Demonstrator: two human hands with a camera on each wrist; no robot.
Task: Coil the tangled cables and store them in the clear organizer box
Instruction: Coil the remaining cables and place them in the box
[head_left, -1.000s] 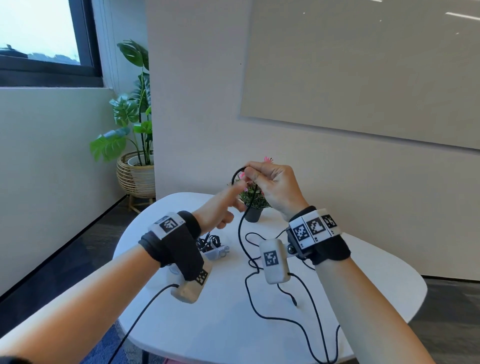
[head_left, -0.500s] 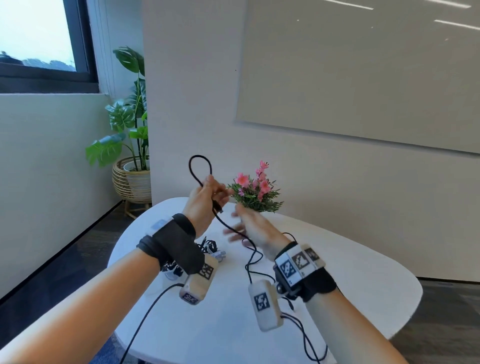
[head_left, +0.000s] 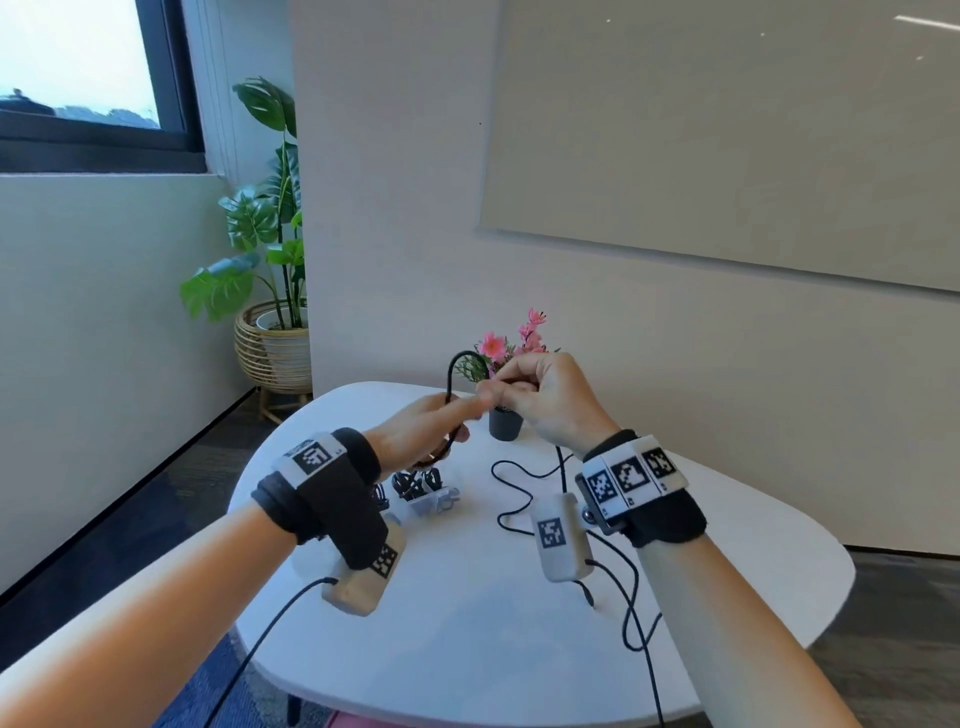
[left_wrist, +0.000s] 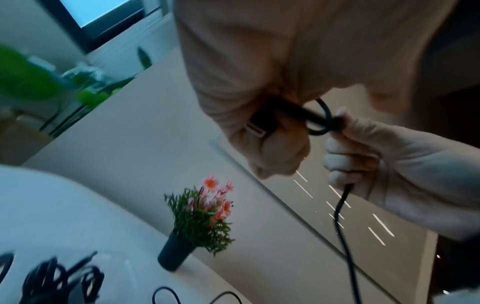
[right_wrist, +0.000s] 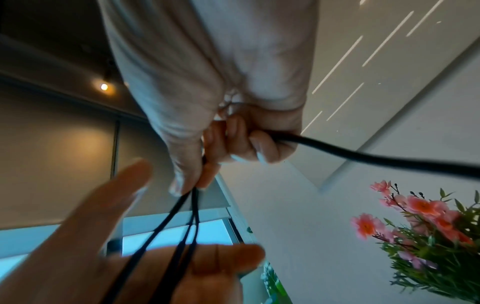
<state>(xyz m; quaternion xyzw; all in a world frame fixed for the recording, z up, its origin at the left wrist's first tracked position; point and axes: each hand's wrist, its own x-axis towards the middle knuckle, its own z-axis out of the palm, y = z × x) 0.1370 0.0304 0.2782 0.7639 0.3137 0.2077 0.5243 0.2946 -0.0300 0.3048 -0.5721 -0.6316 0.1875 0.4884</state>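
A thin black cable (head_left: 450, 379) rises in a small loop above the white table (head_left: 467, 623), in front of the flowers. My right hand (head_left: 524, 387) pinches the loop's top between thumb and forefinger, and its other fingers curl round the strand that drops to the table. My left hand (head_left: 436, 431) is just left of it with forefingers stretched toward the right hand. In the left wrist view the cable's plug (left_wrist: 259, 127) is tucked in the left hand (left_wrist: 259, 92). The clear organizer box (head_left: 436, 501), holding dark cables, sits under the left hand.
A small dark pot of pink flowers (head_left: 505, 423) stands right behind the hands. Slack cable (head_left: 511, 486) snakes across the table toward its near right edge. A large leafy plant in a woven basket (head_left: 272, 353) is on the floor at the far left.
Half a second ago my left hand held the loop high and the right hand was open, lower down. The right hand has risen and pinched the loop; the left hand has dropped a little.
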